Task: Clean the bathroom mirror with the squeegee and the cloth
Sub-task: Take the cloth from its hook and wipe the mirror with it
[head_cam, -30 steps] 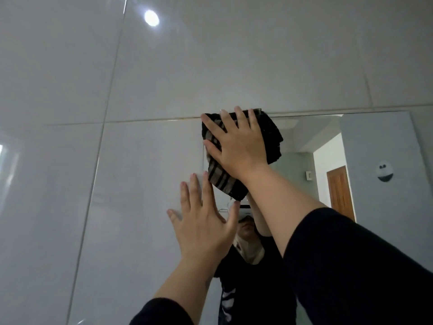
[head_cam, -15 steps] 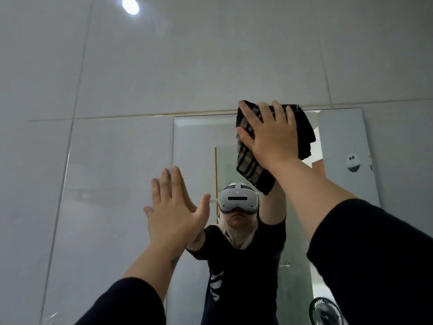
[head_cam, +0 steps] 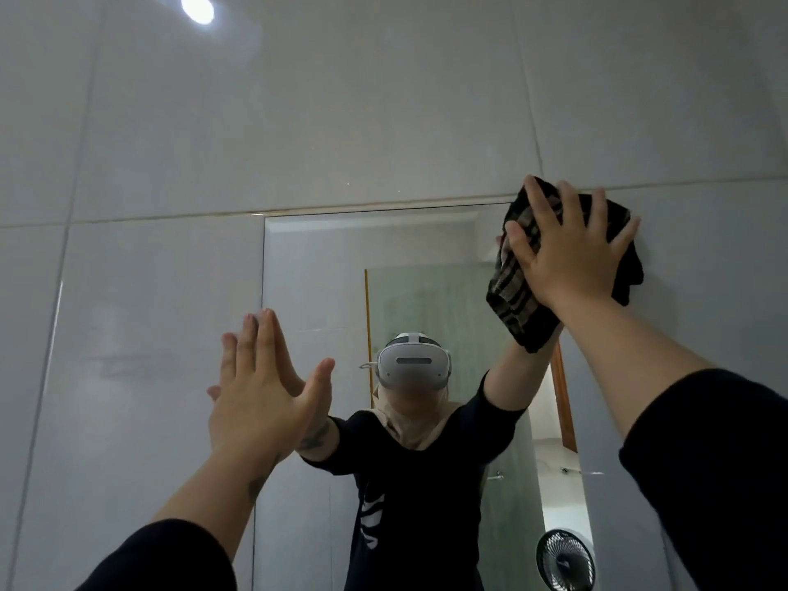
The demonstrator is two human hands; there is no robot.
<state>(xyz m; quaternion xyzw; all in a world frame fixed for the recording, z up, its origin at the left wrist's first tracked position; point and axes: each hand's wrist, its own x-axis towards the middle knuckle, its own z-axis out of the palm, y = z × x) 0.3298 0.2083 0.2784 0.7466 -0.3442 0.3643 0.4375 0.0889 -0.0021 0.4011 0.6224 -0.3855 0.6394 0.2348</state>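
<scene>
The bathroom mirror hangs on a grey tiled wall, its top edge along a tile joint. My right hand presses a dark checked cloth flat against the glass near the mirror's top, fingers spread over it. My left hand rests flat with open fingers on the mirror's left edge, lower down, holding nothing. No squeegee is in view. The glass reflects a person in a dark shirt wearing a white headset.
Glossy grey wall tiles surround the mirror, with a ceiling light glare at the top. The reflection shows a small fan at the lower right and a wooden door frame.
My right hand has slid the cloth rightward along the mirror's top, from the left corner to the right part. My left hand stays flat near the left edge; the view shifted right.
</scene>
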